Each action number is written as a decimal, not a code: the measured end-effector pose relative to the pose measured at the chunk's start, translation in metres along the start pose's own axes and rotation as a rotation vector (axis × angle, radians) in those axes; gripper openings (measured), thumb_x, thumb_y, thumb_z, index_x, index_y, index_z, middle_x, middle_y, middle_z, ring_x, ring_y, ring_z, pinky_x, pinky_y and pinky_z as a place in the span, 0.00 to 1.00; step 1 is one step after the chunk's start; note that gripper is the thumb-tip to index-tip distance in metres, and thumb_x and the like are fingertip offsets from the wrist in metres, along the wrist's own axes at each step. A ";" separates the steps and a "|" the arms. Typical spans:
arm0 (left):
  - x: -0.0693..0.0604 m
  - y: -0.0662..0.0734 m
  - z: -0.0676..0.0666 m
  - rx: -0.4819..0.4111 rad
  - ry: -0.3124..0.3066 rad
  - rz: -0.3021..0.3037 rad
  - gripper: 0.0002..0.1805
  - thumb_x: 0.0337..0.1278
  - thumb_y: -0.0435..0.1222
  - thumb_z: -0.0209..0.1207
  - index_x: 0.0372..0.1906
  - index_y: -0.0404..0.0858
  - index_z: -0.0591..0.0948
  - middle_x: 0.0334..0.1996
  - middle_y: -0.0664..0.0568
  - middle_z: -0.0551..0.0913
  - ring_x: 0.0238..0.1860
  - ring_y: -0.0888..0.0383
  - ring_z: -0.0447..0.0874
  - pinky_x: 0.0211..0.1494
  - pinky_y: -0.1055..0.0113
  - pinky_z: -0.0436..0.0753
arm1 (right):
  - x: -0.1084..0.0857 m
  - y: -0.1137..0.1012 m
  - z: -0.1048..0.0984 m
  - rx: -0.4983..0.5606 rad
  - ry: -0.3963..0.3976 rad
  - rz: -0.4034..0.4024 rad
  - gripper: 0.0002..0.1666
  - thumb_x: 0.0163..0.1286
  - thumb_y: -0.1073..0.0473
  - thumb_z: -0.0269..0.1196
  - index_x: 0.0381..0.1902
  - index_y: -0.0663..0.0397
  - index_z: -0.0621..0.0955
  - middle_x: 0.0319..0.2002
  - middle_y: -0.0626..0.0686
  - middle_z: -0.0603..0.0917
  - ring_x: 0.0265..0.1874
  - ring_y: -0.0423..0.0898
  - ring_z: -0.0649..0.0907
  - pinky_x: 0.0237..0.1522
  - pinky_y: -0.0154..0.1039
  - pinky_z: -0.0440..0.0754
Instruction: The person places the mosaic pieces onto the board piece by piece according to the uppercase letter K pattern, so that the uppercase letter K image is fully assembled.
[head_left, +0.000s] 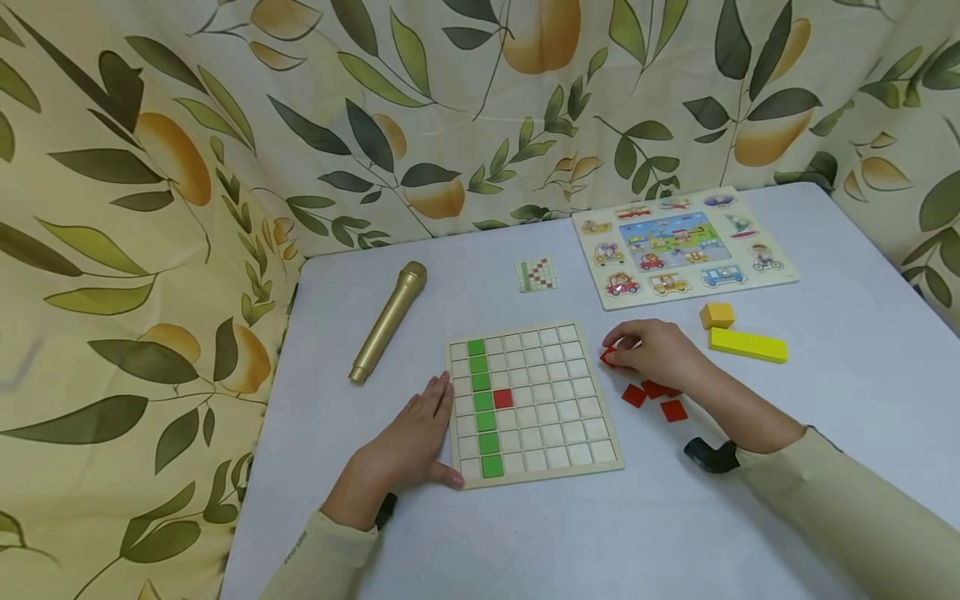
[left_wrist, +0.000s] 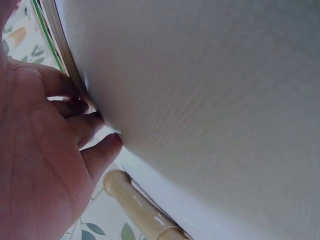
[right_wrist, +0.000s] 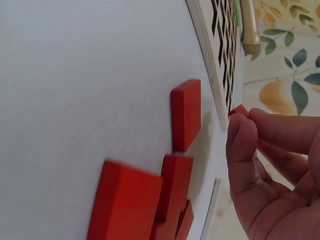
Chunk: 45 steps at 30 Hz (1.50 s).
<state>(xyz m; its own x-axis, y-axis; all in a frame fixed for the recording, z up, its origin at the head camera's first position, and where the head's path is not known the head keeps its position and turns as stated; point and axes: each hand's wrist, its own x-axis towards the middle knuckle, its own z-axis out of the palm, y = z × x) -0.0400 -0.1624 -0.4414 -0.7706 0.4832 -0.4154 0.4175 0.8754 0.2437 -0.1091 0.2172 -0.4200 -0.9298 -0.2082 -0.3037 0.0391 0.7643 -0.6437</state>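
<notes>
Head view: my right hand (head_left: 662, 352) pinches a red tile (head_left: 607, 358) beside the grid board (head_left: 542, 396) — a slack grip could drop it — while my left hand (head_left: 408, 435), fingers extended, touches the board's left edge; leaning harder might shove the board askew.

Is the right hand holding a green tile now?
No, the right hand pinches a red tile, while the green tiles sit in the grid board.
</notes>
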 end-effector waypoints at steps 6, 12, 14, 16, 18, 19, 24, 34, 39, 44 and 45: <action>0.000 0.001 -0.001 0.005 0.005 0.005 0.77 0.35 0.64 0.73 0.80 0.30 0.41 0.81 0.41 0.33 0.80 0.47 0.32 0.79 0.52 0.49 | 0.007 -0.013 0.009 0.032 -0.031 -0.009 0.11 0.69 0.56 0.67 0.46 0.55 0.85 0.36 0.53 0.85 0.34 0.50 0.79 0.33 0.39 0.78; -0.001 0.001 -0.002 0.002 0.011 0.009 0.76 0.35 0.64 0.74 0.80 0.29 0.42 0.81 0.40 0.35 0.80 0.46 0.33 0.79 0.51 0.49 | 0.012 -0.024 0.021 0.070 -0.029 -0.057 0.10 0.68 0.56 0.69 0.43 0.54 0.85 0.36 0.51 0.85 0.36 0.49 0.81 0.37 0.40 0.77; -0.001 0.001 -0.002 0.004 0.010 0.010 0.76 0.35 0.64 0.73 0.80 0.29 0.42 0.81 0.40 0.35 0.80 0.46 0.33 0.79 0.51 0.49 | 0.014 -0.027 0.024 0.074 -0.023 -0.067 0.09 0.68 0.56 0.69 0.42 0.53 0.85 0.36 0.51 0.84 0.36 0.49 0.81 0.38 0.41 0.77; -0.001 0.001 -0.002 0.009 0.009 0.010 0.76 0.35 0.64 0.73 0.80 0.29 0.42 0.81 0.40 0.35 0.80 0.46 0.33 0.79 0.51 0.49 | 0.016 -0.031 0.028 0.080 -0.024 -0.075 0.09 0.68 0.55 0.69 0.42 0.53 0.85 0.35 0.52 0.83 0.35 0.48 0.80 0.38 0.41 0.76; -0.001 0.001 -0.002 0.012 0.006 0.008 0.76 0.36 0.64 0.73 0.80 0.29 0.41 0.81 0.40 0.35 0.80 0.46 0.33 0.79 0.51 0.49 | 0.018 -0.034 0.031 0.078 -0.021 -0.083 0.08 0.68 0.55 0.69 0.42 0.53 0.86 0.34 0.51 0.82 0.34 0.48 0.80 0.38 0.41 0.76; 0.000 0.001 -0.002 0.012 0.004 0.007 0.76 0.36 0.64 0.73 0.80 0.30 0.41 0.81 0.41 0.35 0.80 0.46 0.33 0.79 0.51 0.49 | 0.020 -0.037 0.033 0.075 -0.019 -0.090 0.08 0.68 0.55 0.69 0.41 0.52 0.86 0.33 0.51 0.83 0.34 0.47 0.80 0.38 0.41 0.75; 0.000 0.001 -0.002 0.010 0.001 0.001 0.76 0.36 0.64 0.73 0.80 0.30 0.41 0.81 0.41 0.34 0.80 0.47 0.32 0.79 0.51 0.49 | 0.025 -0.047 0.044 0.113 -0.040 -0.107 0.07 0.67 0.57 0.69 0.41 0.54 0.86 0.30 0.50 0.84 0.32 0.46 0.83 0.38 0.40 0.79; 0.000 0.002 -0.003 0.017 0.006 0.004 0.76 0.35 0.64 0.73 0.80 0.30 0.42 0.81 0.41 0.35 0.80 0.46 0.33 0.79 0.51 0.49 | 0.035 -0.060 0.066 0.139 -0.090 -0.123 0.06 0.65 0.60 0.71 0.37 0.54 0.85 0.28 0.50 0.85 0.28 0.46 0.82 0.32 0.37 0.81; 0.000 0.002 -0.002 0.015 0.004 -0.002 0.76 0.35 0.65 0.73 0.80 0.30 0.42 0.81 0.41 0.34 0.80 0.46 0.33 0.79 0.51 0.49 | 0.036 -0.067 0.072 0.101 -0.089 -0.140 0.05 0.65 0.60 0.71 0.36 0.53 0.85 0.27 0.49 0.84 0.24 0.45 0.80 0.30 0.38 0.79; 0.000 0.002 -0.003 0.019 0.000 -0.006 0.76 0.35 0.65 0.73 0.80 0.30 0.41 0.81 0.42 0.34 0.80 0.46 0.33 0.79 0.51 0.49 | 0.037 -0.072 0.075 0.029 -0.067 -0.172 0.04 0.64 0.60 0.71 0.34 0.51 0.85 0.26 0.46 0.83 0.26 0.44 0.78 0.33 0.39 0.75; 0.000 0.002 -0.003 0.021 -0.001 -0.007 0.76 0.35 0.65 0.73 0.80 0.30 0.41 0.81 0.42 0.34 0.80 0.46 0.33 0.79 0.51 0.49 | 0.037 -0.074 0.076 0.019 -0.064 -0.182 0.04 0.64 0.60 0.71 0.34 0.52 0.85 0.26 0.46 0.82 0.27 0.44 0.77 0.34 0.39 0.75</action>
<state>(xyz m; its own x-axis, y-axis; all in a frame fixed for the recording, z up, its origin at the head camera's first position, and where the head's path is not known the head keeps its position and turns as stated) -0.0408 -0.1604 -0.4388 -0.7731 0.4770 -0.4181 0.4220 0.8789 0.2223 -0.1189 0.1070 -0.4371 -0.8968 -0.3812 -0.2246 -0.1204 0.6988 -0.7051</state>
